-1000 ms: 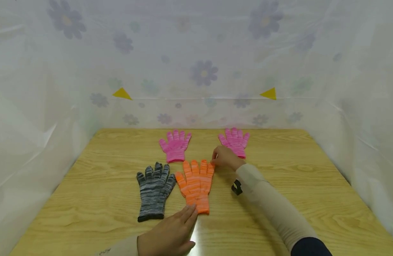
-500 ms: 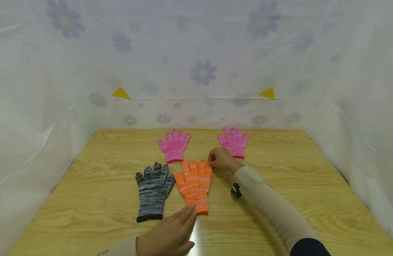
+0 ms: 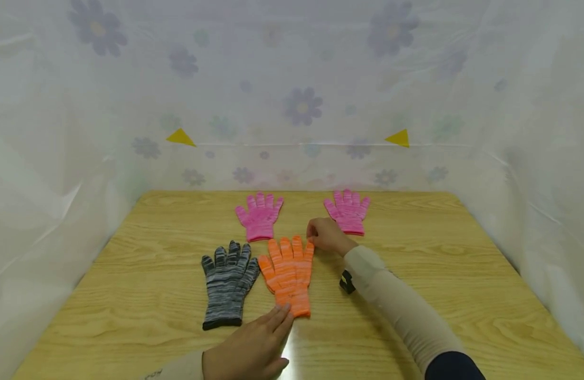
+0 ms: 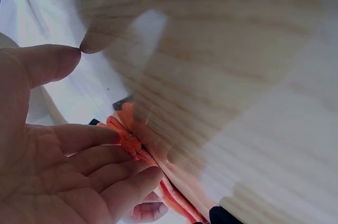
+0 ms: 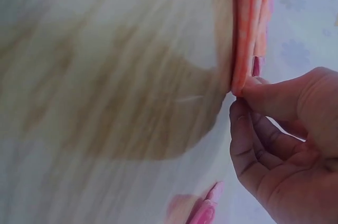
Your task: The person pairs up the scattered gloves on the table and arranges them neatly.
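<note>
An orange knit glove lies flat on the table, its fingers pointing away. My left hand rests straight fingertips on the left of its cuff; the left wrist view shows the thumb held apart. At the tip of the glove's rightmost finger, my right hand pinches the fabric between thumb and forefinger, seen close up in the right wrist view at the orange fingertip. A grey-black knit glove lies just left of the orange one.
Two pink gloves lie farther back, one left and one right, the latter just beyond my right hand. Flower-patterned sheeting walls the wooden table at the back and sides. Two yellow triangles mark the back sheet.
My right hand has shifted slightly left, and the orange glove's rightmost finger has come in closer to the finger beside it. My left hand stays on the cuff.
</note>
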A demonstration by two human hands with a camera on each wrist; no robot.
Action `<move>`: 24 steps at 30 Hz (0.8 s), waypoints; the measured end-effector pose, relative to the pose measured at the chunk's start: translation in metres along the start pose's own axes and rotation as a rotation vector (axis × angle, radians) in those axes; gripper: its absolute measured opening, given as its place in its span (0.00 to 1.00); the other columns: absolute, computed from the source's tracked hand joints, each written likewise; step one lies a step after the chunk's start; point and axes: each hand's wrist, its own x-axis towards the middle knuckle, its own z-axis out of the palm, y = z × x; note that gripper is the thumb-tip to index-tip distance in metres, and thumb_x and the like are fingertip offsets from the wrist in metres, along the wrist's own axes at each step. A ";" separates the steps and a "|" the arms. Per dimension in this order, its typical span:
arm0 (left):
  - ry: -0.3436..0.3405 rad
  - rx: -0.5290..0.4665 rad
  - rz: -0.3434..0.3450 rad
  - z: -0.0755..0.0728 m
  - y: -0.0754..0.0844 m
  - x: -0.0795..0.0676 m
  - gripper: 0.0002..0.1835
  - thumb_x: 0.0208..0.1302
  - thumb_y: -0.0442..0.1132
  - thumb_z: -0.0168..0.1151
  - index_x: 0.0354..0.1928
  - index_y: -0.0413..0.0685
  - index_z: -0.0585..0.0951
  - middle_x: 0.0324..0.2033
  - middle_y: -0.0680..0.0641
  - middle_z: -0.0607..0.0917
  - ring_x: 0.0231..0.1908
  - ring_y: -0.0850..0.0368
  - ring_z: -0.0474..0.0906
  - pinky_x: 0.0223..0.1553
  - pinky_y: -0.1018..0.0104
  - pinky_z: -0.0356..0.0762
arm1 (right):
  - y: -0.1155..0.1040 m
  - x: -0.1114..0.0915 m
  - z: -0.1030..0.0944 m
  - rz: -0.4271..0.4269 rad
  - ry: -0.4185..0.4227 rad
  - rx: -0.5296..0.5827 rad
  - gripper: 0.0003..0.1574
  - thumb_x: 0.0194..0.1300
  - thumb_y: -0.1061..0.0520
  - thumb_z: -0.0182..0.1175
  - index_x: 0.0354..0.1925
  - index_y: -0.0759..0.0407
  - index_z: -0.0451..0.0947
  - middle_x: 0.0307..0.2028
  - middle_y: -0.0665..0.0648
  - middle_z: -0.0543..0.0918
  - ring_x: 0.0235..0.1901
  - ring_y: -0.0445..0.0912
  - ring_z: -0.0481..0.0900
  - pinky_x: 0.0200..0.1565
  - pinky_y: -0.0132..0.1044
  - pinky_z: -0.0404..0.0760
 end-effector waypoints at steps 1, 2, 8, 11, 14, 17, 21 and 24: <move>0.001 -0.005 0.001 0.000 0.000 0.000 0.37 0.63 0.52 0.59 0.64 0.29 0.67 0.63 0.32 0.70 0.63 0.41 0.69 0.59 0.58 0.72 | -0.001 0.000 0.000 0.006 -0.001 -0.008 0.01 0.58 0.65 0.63 0.32 0.61 0.79 0.29 0.54 0.81 0.30 0.46 0.77 0.35 0.38 0.78; -0.001 -0.009 0.002 0.000 0.000 0.000 0.37 0.64 0.52 0.59 0.64 0.29 0.67 0.63 0.32 0.70 0.63 0.41 0.69 0.60 0.57 0.72 | -0.001 0.000 0.000 0.015 -0.002 -0.017 0.02 0.58 0.64 0.64 0.31 0.61 0.79 0.28 0.54 0.81 0.30 0.45 0.77 0.36 0.38 0.78; -0.025 -0.039 0.001 -0.004 -0.001 0.000 0.37 0.64 0.52 0.59 0.65 0.30 0.67 0.64 0.32 0.69 0.64 0.42 0.68 0.60 0.57 0.71 | -0.008 -0.005 -0.006 0.006 0.001 -0.046 0.04 0.58 0.62 0.66 0.29 0.60 0.79 0.26 0.53 0.80 0.28 0.45 0.74 0.35 0.38 0.76; -0.022 -0.051 0.007 -0.005 -0.003 -0.001 0.37 0.64 0.52 0.59 0.65 0.30 0.67 0.64 0.32 0.69 0.64 0.42 0.68 0.59 0.57 0.72 | -0.012 -0.009 -0.010 -0.062 0.021 -0.087 0.03 0.58 0.63 0.65 0.29 0.60 0.79 0.25 0.52 0.78 0.27 0.44 0.73 0.34 0.38 0.75; -0.014 -0.057 0.019 -0.006 -0.005 -0.002 0.37 0.64 0.53 0.59 0.65 0.31 0.66 0.64 0.33 0.69 0.63 0.42 0.68 0.58 0.57 0.73 | -0.018 -0.015 -0.010 -0.137 0.003 -0.113 0.03 0.56 0.63 0.64 0.28 0.58 0.79 0.25 0.50 0.78 0.27 0.43 0.72 0.33 0.36 0.74; -0.020 -0.065 0.024 -0.007 -0.006 -0.002 0.37 0.65 0.53 0.58 0.66 0.31 0.66 0.65 0.33 0.68 0.64 0.42 0.68 0.58 0.56 0.73 | -0.023 -0.023 -0.006 -0.197 -0.075 -0.122 0.03 0.56 0.61 0.66 0.30 0.57 0.80 0.27 0.50 0.78 0.28 0.42 0.73 0.33 0.36 0.74; -0.031 -0.080 0.025 -0.008 -0.006 -0.003 0.37 0.66 0.52 0.57 0.67 0.31 0.65 0.65 0.33 0.68 0.64 0.42 0.67 0.59 0.56 0.73 | -0.031 -0.035 0.001 -0.206 -0.142 -0.151 0.08 0.57 0.58 0.68 0.35 0.57 0.80 0.31 0.52 0.78 0.31 0.44 0.74 0.35 0.39 0.75; -0.040 -0.085 0.021 -0.008 -0.007 -0.003 0.37 0.67 0.53 0.57 0.67 0.32 0.64 0.66 0.33 0.67 0.65 0.43 0.67 0.59 0.56 0.72 | -0.038 -0.042 0.004 -0.172 -0.123 -0.193 0.09 0.58 0.58 0.68 0.37 0.59 0.80 0.34 0.55 0.78 0.32 0.46 0.75 0.37 0.41 0.77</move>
